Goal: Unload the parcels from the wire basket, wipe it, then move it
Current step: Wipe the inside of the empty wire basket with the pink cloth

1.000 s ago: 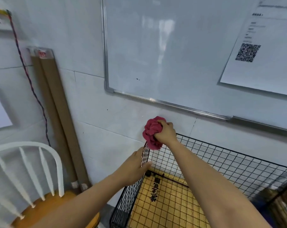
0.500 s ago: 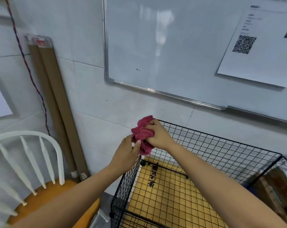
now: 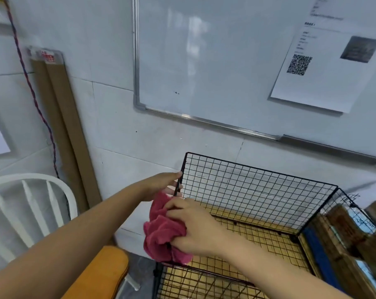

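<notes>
Against the white wall [image 3: 109,126], my straight-fingered left hand [image 3: 161,184] braces one corner of the wire basket [image 3: 258,186] so my right hand [image 3: 195,227], gripping the red cloth [image 3: 161,236], can wipe its side

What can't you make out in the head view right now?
Head view:
Sheet on the whiteboard: print too small and blurred.
Basket left rim: covered by the cloth and right hand.
Brown things right of the basket: behind mesh, cut by the frame edge.
Chair: cut off at the left edge.
</notes>
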